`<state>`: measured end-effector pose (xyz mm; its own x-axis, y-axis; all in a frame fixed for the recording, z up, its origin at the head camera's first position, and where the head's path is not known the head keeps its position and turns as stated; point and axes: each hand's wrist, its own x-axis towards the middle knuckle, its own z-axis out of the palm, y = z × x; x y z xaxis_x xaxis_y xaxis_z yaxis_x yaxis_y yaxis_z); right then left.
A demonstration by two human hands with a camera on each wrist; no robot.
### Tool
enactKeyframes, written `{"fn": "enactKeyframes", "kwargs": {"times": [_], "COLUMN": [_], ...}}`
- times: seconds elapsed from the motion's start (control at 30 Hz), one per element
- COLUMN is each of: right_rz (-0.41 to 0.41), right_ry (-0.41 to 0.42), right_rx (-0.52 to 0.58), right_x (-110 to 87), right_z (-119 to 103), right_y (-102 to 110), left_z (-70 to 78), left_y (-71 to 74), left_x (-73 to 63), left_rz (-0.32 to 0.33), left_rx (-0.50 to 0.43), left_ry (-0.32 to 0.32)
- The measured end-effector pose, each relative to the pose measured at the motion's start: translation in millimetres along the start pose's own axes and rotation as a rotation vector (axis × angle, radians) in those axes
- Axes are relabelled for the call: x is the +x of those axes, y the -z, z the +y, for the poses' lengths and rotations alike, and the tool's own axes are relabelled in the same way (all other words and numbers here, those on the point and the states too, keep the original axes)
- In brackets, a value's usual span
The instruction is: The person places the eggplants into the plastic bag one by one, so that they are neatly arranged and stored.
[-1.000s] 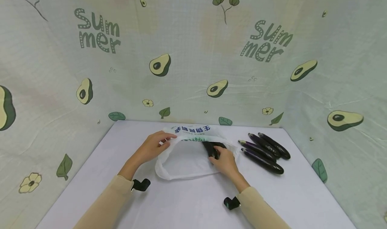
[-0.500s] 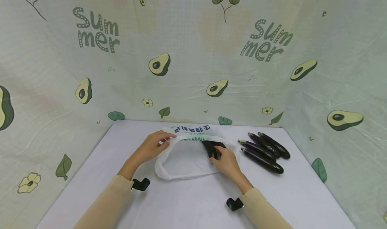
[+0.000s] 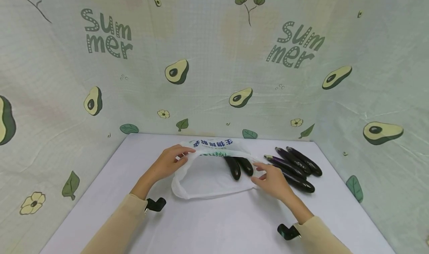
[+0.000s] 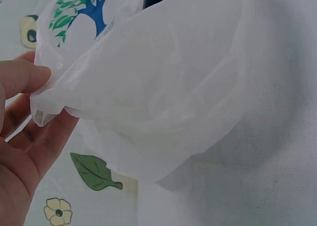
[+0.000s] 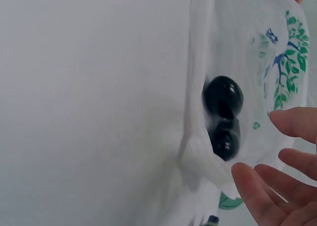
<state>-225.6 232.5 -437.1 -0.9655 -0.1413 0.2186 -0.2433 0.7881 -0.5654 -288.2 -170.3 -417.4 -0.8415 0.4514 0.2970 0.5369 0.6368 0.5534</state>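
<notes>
**Right hand (image 3: pixel 273 181) drawn off the bagged eggplants (image 3: pixel 233 168) to the right edge of the white bag (image 3: pixel 207 179)**

Half a second ago we saw its fingers on the eggplants; now they hang just to the right, while the left hand (image 3: pixel 171 161) has kept its place.

Nearest us, the white table (image 3: pixel 207 229) fills the lower middle of the frame. Just beyond it the bag's near rim lies low and slack; we judge it could fold inward if a finger snagged it. The mouth seems to depend on the left hand's pinch on the top edge, left of centre, so a slip there might let the thin plastic sag shut. A tug on the bag could also roll the smooth eggplants.

Our right fingers are loosely spread, thumb apart from index, holding nothing; whether one touches the plastic we cannot tell. Two eggplants lie inside the bag, right of centre, rounded ends toward us: just left of those fingers, well right of the pinching hand. Their far ends are hidden under the bag's printed top.

Four loose eggplants (image 3: pixel 303 185) lie at centre right, past the right hand, which partly covers the nearest. Behind stands the avocado-print cloth (image 3: pixel 207 41).
</notes>
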Motion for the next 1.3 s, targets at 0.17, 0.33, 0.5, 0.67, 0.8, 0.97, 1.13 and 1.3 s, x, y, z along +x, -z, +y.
{"fn": "enactKeyframes", "kwargs": {"times": [0.17,0.33,0.5,0.67,0.8,0.97,1.13,1.3], "right_rz": [0.019,0.023,0.042,0.032,0.011,0.000,0.013,0.014], "right_ry": [0.025,0.014,0.016,0.009,0.004,0.002,0.012,0.030], "right_rx": [-0.042,-0.085,-0.128,-0.176,-0.195,-0.233,-0.255,-0.262], "right_x": [-9.4,-17.3,-25.1,-30.7,-34.1,-38.2,-41.4,-44.5], "right_z": [15,33,52,72,87,103,115,125], "right_y": [28,54,69,80,86,90,92,92], "left_z": [-1.2,-0.8,-0.5,-0.7,0.2,0.6,-0.7,-0.9], "left_y": [-0.1,-0.7,-0.9,-0.5,0.4,0.3,-0.5,-0.1], "left_x": [-0.1,0.8,0.5,-0.2,-0.5,-0.6,-0.8,-1.4], "left_rz": [-0.001,-0.001,-0.002,-0.003,0.000,0.003,0.005,0.001], "left_rx": [-0.001,0.002,0.004,0.006,-0.002,-0.004,0.003,-0.009], "left_ry": [0.002,-0.001,0.003,0.008,0.008,0.001,0.000,-0.002]}}
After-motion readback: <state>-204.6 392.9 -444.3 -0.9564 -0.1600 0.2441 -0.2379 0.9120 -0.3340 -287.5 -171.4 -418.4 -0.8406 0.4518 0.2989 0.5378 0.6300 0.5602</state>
